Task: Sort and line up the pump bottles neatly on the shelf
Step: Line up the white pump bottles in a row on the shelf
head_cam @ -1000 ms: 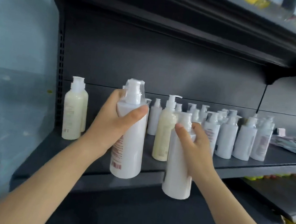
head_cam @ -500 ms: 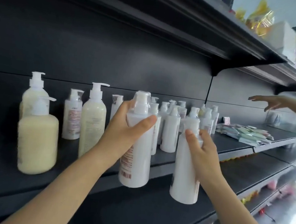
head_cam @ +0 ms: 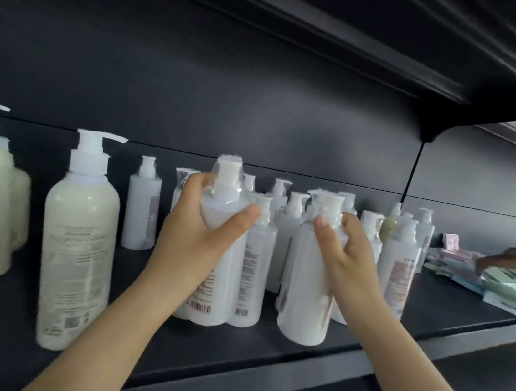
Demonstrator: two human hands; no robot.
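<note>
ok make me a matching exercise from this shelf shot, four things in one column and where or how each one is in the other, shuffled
Things:
1. left hand
2. right hand
3. tall cream bottle
4. packets

States:
a. lie flat at the right end of the shelf
b. has its grip on the barcode bottle
c. stands free, left of both hands
d. has its grip on the right bottle, near the neck

Pairs: 1-b, 2-d, 3-c, 4-a
</note>
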